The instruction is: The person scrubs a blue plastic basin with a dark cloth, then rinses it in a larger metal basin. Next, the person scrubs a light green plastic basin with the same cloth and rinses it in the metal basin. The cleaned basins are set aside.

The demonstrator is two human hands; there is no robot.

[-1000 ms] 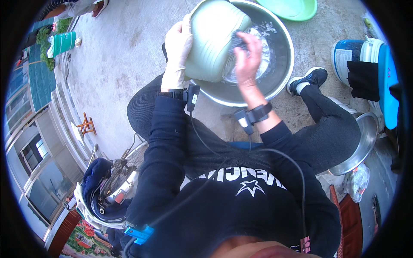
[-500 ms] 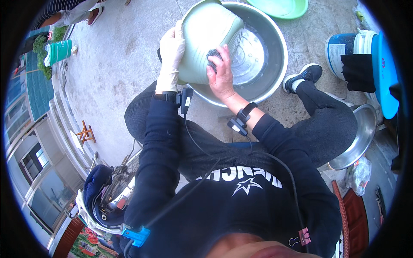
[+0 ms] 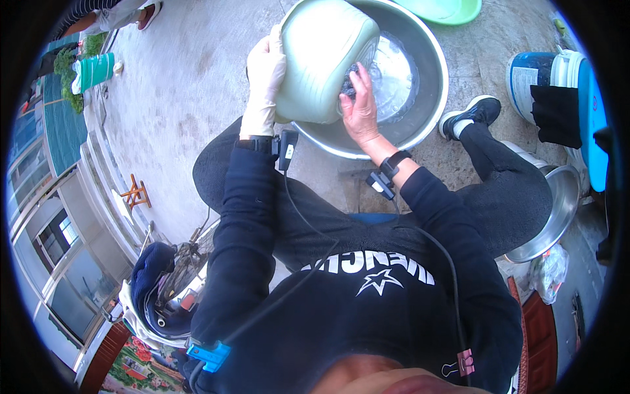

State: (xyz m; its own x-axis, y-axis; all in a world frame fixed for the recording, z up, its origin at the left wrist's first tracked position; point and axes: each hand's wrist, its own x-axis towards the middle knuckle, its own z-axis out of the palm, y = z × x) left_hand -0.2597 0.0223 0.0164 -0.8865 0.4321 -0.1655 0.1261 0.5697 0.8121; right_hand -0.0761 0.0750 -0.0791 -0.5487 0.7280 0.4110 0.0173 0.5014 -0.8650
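A pale green plastic bin is tilted on its side over a large metal basin, its base turned toward the right. My left hand, in a whitish glove, is closed on the bin's left side. With bare fingers bent, my right hand presses a dark scouring pad against the edge of the bin's base. Part of the pad is hidden under those fingers. Shallow water appears to lie in the basin.
A light green plastic basin stands beyond the metal one. To the right are a blue and white bucket, a black cloth and a second metal basin. At far left stands a small wooden stool; another person's shoe shows behind.
My right hand and the scouring pad have moved right, from the bin's side to the edge of its base. The bin has turned slightly; my left hand keeps its hold.
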